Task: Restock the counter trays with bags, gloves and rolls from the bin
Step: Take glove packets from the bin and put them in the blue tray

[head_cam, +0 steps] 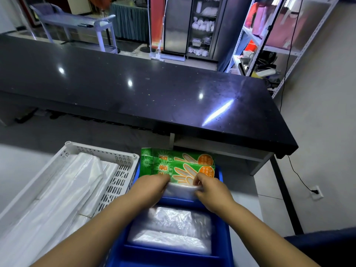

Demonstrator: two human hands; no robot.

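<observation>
Pinched glove packs (179,167) in left hand (152,186) and right hand (211,191) at tray's (173,202) 12 o'clock end, risked spilling them out through outward lean.

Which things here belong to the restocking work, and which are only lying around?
Belong: blue tray; green glove packs; clear packet, gripped by left hand and right hand; wrapped plastic packs; white basket with plastic bags.
Lying around: metal shelf; white cart; glass cabinet; wall socket.
</observation>
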